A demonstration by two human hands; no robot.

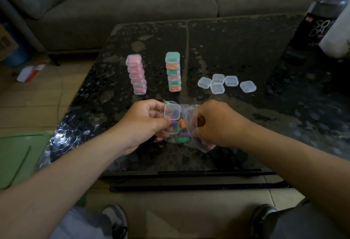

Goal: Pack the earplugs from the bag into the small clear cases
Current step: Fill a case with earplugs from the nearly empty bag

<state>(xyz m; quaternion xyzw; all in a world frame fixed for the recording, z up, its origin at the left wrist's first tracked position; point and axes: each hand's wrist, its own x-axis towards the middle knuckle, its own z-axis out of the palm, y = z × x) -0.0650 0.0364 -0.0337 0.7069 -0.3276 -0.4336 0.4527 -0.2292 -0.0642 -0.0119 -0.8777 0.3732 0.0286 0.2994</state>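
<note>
Left hand [144, 123] pinches an open case [172, 112]; right hand [217, 123] grips the limp bag [190, 112]. Between them, the earplugs [183, 140] look light and squashy.

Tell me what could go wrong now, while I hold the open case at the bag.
1. The pink stack and the green-orange stack stand tall just behind the hands. The pink stack looks uneven, so a bump from the left hand might topple it.
2. The right hand holds the bag open, so loose earplugs could roll out.
3. The open case seems pinched near its edge and may slip.
</note>
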